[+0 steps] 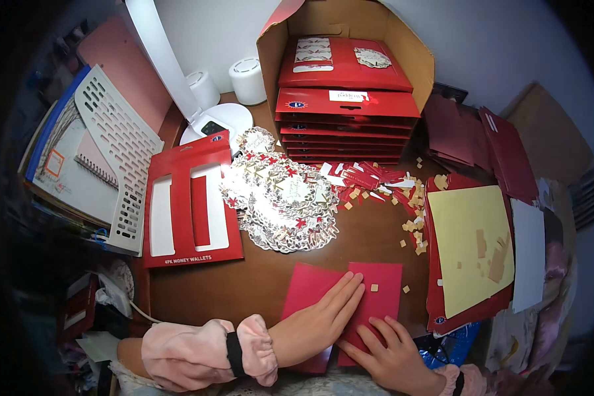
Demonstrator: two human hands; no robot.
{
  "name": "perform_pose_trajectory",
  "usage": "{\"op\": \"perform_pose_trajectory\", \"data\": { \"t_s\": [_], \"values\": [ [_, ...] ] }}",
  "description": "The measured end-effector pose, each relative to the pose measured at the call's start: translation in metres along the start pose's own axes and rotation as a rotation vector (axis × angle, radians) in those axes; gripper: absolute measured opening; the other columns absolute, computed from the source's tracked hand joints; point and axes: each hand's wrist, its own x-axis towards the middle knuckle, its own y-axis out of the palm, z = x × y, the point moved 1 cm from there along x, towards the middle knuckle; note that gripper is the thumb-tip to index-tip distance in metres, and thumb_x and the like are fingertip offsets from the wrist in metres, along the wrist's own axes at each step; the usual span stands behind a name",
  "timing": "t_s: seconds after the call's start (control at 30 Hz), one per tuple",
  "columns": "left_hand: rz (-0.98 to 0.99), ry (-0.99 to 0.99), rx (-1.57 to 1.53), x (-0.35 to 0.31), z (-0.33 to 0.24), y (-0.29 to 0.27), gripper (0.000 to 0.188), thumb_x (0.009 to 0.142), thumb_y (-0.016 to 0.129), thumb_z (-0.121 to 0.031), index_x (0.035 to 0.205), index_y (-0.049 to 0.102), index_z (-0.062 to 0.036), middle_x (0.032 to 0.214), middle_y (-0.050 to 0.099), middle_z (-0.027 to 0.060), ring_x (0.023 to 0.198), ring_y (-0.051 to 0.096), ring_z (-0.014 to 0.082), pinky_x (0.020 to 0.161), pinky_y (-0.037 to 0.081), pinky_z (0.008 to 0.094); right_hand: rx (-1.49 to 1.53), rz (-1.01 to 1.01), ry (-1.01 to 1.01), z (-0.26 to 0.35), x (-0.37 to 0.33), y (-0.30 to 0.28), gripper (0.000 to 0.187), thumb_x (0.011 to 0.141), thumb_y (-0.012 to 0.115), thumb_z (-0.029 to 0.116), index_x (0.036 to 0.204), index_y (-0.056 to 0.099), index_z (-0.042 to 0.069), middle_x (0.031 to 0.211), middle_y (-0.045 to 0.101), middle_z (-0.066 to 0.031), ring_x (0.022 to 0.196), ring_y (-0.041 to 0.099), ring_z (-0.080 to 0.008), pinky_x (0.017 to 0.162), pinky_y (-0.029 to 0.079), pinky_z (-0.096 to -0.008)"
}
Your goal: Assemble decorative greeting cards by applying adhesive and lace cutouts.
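A red card (313, 284), showing two panels side by side, lies at the middle of the near edge of the brown surface (224, 294). Whether the panels are joined cannot be told, as the seam is partly covered.

The left hand (317, 320) is laid flat across both panels, fingers straight and close together; it presses on the card and has nothing in its grasp. Its thumb is not visible. The right hand (391, 353) is loosely spread, fingers slightly bent, tips touching the lower part of the right panel; nothing is enclosed in it either.

One tan square (374, 288) sits on the upper part of the right panel. A second tan square (406, 289) lies on the surface, just beside that panel.

Beyond the card, toward the back edge, is a heap of floral cut-outs (284, 198). A red sleeve (235, 228) with two long openings lies to its left, near the left edge. Red strips (360, 175) and more tan pieces are scattered right of the heap.

A cardboard box (402, 49) with stacked red packets (346, 102) stands at the back edge. Near the right edge, a yellow sheet (468, 231) rests on red material.
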Motion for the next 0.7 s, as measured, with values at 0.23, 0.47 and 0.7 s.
{"op": "perform_pose_trajectory", "data": {
  "t_s": [0.23,0.47,0.7],
  "values": [
    [-0.039,-0.001,0.024,-0.019,-0.02,-0.021,0.069,0.083,0.065,-0.014,0.142,0.042,0.0115,0.146,0.043,0.0283,0.137,0.044,0.0418,0.11,0.042,0.0444,-0.015,-0.02,0.024,-0.003,-0.004,0.005,0.043,0.086,0.053,0.017,0.128,0.065,0.015,0.129,0.053,-0.0152,0.125,0.049,-0.0341,0.109,0.04,-0.0506],
    [0.056,-0.005,0.316,-0.035,-0.036,0.002,0.061,0.086,0.057,-0.018,0.143,0.049,-0.0001,0.143,0.049,0.025,0.133,0.049,0.0372,0.109,0.044,0.0439,0.017,-0.059,0.03,-0.007,-0.004,-0.006,0.045,0.084,0.054,0.015,0.127,0.065,0.01,0.13,0.057,-0.0158,0.125,0.053,-0.0337,0.107,0.042,-0.0489],
    [0.079,0.02,0.465,-0.021,-0.046,0.007,0.055,0.086,0.061,-0.022,0.138,0.056,-0.0048,0.142,0.052,0.0207,0.129,0.053,0.0346,0.104,0.047,0.0418,0.156,-0.183,-0.009,-0.024,0.001,-0.027,0.037,0.071,0.065,-0.003,0.107,0.071,-0.003,0.105,0.068,-0.0151,0.094,0.069,-0.0309,0.082,0.058,-0.0385]
  ]
}}
